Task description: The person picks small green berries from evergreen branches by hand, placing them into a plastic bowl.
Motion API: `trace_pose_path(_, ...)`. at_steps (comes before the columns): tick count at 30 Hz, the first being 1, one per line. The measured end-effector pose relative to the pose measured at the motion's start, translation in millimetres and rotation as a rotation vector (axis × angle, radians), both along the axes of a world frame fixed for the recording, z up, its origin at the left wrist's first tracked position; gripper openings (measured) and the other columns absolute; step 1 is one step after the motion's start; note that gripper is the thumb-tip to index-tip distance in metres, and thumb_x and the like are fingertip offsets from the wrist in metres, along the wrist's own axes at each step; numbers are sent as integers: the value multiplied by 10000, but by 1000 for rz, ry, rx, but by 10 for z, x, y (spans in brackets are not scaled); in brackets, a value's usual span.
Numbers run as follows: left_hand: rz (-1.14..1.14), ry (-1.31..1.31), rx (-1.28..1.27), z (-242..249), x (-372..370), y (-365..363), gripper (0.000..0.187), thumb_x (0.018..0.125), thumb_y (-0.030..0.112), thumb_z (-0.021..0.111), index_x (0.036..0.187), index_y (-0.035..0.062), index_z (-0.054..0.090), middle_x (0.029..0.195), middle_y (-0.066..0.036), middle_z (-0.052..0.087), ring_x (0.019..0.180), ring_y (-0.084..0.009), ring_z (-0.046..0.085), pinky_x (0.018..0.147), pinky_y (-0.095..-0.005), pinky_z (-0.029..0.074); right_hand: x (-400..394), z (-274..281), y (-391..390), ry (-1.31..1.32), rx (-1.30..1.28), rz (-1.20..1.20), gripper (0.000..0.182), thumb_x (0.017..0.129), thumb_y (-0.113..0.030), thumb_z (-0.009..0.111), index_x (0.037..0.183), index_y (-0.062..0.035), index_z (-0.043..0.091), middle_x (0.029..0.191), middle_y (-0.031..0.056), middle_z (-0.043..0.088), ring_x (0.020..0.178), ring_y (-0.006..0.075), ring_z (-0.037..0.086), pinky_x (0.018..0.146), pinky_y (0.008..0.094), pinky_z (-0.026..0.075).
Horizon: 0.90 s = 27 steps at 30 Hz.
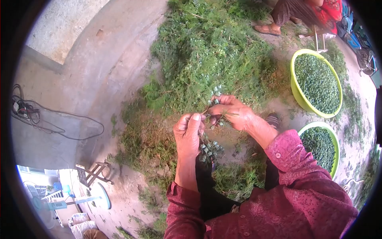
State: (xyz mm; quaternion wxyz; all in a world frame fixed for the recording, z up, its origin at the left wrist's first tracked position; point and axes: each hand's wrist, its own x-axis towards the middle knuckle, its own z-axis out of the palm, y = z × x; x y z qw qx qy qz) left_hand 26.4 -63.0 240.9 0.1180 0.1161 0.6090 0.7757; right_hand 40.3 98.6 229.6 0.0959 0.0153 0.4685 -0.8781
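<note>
My left hand [189, 129] is closed with the thumb up, pinching a thin twig whose leafy part, a green sprig [210, 150], hangs below toward my lap. Close beside it, my right hand [230, 112] has its fingers bent together around the other part of the twig, where small pale blue-green cones [216, 91] show at the fingertips. The fingers partly hide what lies between the hands. Just beyond them rises a large heap of cut evergreen branches [207, 59] dotted with the same pale cones.
On the right stand two yellow-green basins, one farther [296, 89] and one nearer [337, 153], filled with small green cones. Another person's shoe [267, 30] is at the top right. A cable [63, 135], a wooden stool [95, 174] and a fan [104, 196] are at left.
</note>
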Motion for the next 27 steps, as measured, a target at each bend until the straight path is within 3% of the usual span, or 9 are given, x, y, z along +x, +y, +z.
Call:
trace_pose_path(6,62,0,-52,69,37,-18,161,843,164,546,769,26,582,568,0,512,476,-63,407,438,-197,310,-5,26,-97,-46,-46,3,95,756,-7,561,849,10,570,754,81,618,604,136,570,574,289,477)
trace_pose_path(8,103,34,-28,145,20,-143,156,841,156,544,767,24,582,570,-6,515,478,-66,414,445,-199,320,3,2,-114,191,597,-197,35,780,-44,545,805,-23,559,757,82,615,595,131,565,536,269,474)
trace_pose_path(9,142,68,-5,170,7,-210,151,838,148,542,765,22,581,571,-11,518,481,-69,421,451,-201,329,-8,-7,-69,191,595,-199,35,780,-44,545,805,-23,559,757,82,615,595,131,565,536,269,474)
trace_pose_path(11,156,80,-10,143,-29,-287,152,836,148,540,764,21,583,577,-20,527,482,-71,427,452,-201,333,-90,-10,110,-173,254,-137,27,788,-47,538,810,-56,550,757,72,607,599,120,567,486,234,467)
trace_pose_path(14,165,90,-80,125,-24,-324,165,835,159,536,757,22,585,595,-41,547,479,-66,422,447,-195,327,-99,67,226,-125,-186,-189,64,792,-25,539,827,-78,549,731,51,592,566,94,540,433,215,449)
trace_pose_path(18,139,71,-126,100,-26,-288,177,833,172,544,751,21,585,619,-49,561,479,-54,414,436,-188,314,-113,61,226,73,-183,-147,72,797,-113,613,838,-91,558,708,-3,559,534,67,488,399,186,363)
trace_pose_path(20,95,75,-134,91,-22,-265,175,832,171,546,751,21,584,625,-49,562,479,-50,413,432,-187,311,-68,116,114,76,-83,-127,149,768,-147,663,869,-73,583,694,-29,533,553,55,469,450,180,361)
trace_pose_path(22,58,62,-139,82,-8,-240,171,833,169,547,754,22,583,631,-47,564,477,-48,415,428,-186,311,-61,145,7,249,413,-117,190,759,-141,672,914,-62,599,685,-47,520,583,39,448,512,199,388)
trace_pose_path(27,41,11,-108,103,6,-230,164,840,158,548,766,17,588,609,-19,544,488,-44,421,438,-183,322,-62,51,-57,323,500,-53,135,777,-106,648,900,-69,606,660,-77,465,588,14,386,527,180,349)
